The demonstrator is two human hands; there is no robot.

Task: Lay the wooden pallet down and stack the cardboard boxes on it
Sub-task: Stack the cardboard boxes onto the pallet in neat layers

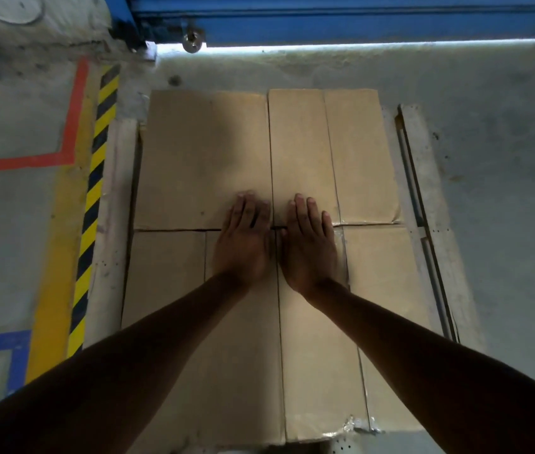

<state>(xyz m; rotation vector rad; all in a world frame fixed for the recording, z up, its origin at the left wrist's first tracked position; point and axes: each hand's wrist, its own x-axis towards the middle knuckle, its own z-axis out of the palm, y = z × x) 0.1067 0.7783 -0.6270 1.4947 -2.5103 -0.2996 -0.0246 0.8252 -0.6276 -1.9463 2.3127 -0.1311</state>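
Near left box point(161, 273): brown cardboard, at the near left corner of the pallet, side by side with its neighbour and touching it.
Near right box point(390, 290): at the near right corner, with shiny tape along its near edge.
Left hand point(243, 244): flat and open, fingers straight and close together, holding nothing; palm on the near left box, fingertips across the crack onto the far left box.
Right hand point(308, 247): just beside the left hand, also flat and open, holding nothing; palm on the near right box, fingertips on the far right box.
Far left box point(200, 158): at the far left corner, tight against the near one.
Far right box point(331, 152): at the far right corner, touching the far left box.
Pallet point(430, 208): lying flat on the grey floor point(505, 158) under all four boxes, pale wood showing along the left and right edges.
Striped tape point(95, 191): yellow and black, on the floor beside the left edge of the pallet.
Red tape point(72, 119): further left, bent at a corner.
Blue door point(325, 18): beyond the far edge, with a padlock point(193, 40) hanging low.
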